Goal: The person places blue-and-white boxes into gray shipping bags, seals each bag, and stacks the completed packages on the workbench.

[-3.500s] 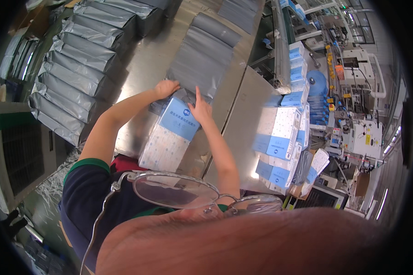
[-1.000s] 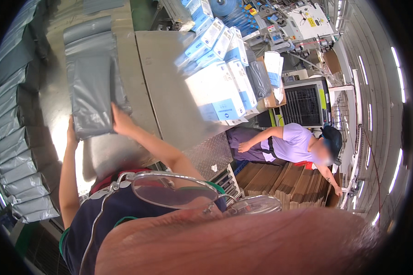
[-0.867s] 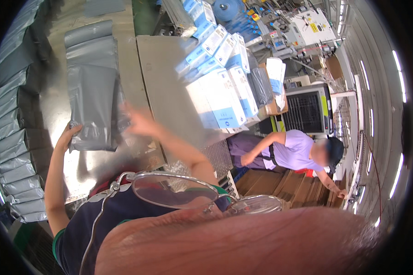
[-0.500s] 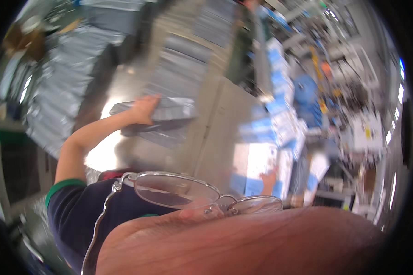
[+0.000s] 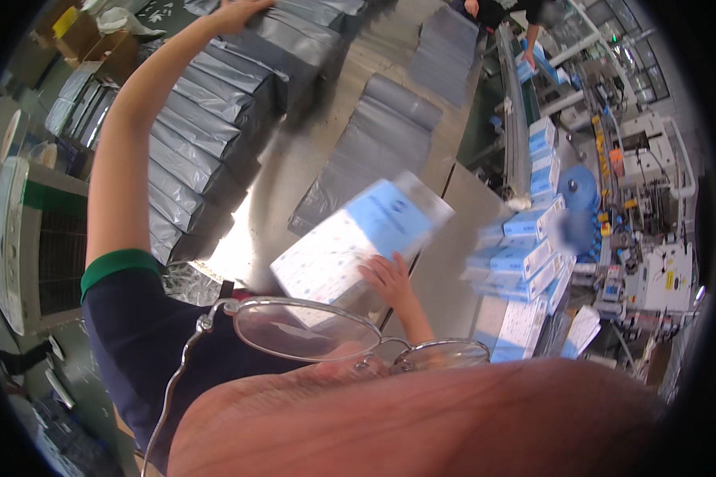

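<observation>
My left arm stretches to the far left, where my left hand (image 5: 243,13) lies at the top edge of the picture against the row of grey plastic-wrapped packages (image 5: 203,131). Its fingers look extended, though partly blurred. In the middle, my right hand (image 5: 387,280) has its fingers over the near side of a blue-and-white carton (image 5: 350,238); the thumb is hidden. That carton sits slantwise over the table and is slightly smeared by motion. Just beyond it lies a stack of flat grey plastic bags (image 5: 374,147).
More blue-and-white cartons (image 5: 525,254) are piled on the right, beside a conveyor (image 5: 511,111) and machinery (image 5: 652,207). Another flat grey bag stack (image 5: 445,56) lies farther off. A co-worker's hand (image 5: 529,57) touches a carton at the top right. Brown cardboard boxes (image 5: 111,56) stand far left.
My left hand has left the grey package spot on the table and reached to the far-left row. My right hand has come left from the pile with a carton. The view has turned.
</observation>
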Demonstrator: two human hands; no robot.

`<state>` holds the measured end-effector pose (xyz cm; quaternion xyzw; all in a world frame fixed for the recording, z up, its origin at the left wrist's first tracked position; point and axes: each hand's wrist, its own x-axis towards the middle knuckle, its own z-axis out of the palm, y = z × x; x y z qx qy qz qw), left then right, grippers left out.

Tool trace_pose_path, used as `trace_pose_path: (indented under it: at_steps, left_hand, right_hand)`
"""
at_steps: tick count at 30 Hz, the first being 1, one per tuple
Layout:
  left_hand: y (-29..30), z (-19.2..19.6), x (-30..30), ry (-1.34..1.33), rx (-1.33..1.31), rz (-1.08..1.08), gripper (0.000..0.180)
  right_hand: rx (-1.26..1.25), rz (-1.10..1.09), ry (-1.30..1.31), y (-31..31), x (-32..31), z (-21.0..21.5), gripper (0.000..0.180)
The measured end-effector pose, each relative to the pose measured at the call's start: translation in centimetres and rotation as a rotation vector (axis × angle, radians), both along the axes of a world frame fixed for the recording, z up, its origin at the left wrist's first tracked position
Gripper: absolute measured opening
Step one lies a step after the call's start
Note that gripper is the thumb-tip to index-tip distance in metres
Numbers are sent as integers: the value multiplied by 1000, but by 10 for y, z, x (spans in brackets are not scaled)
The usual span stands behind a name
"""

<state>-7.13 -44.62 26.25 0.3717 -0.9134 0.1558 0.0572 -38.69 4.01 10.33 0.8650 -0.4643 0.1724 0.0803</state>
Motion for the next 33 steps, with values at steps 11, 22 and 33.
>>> trace_pose_path:
  at_steps: [11, 22, 33]
  left_hand:
    - [215, -177, -96, 192, 37, -420, 38]
    - [287, -284, -125, 108, 267, -405, 18]
    - [286, -234, -143, 624, 419, -384, 11]
  right_hand:
    - [80, -464, -492, -60, 10, -20, 27]
    - [696, -588, -531, -65, 18, -70, 29]
    - [151, -1024, -568, -104, -1, -69, 57]
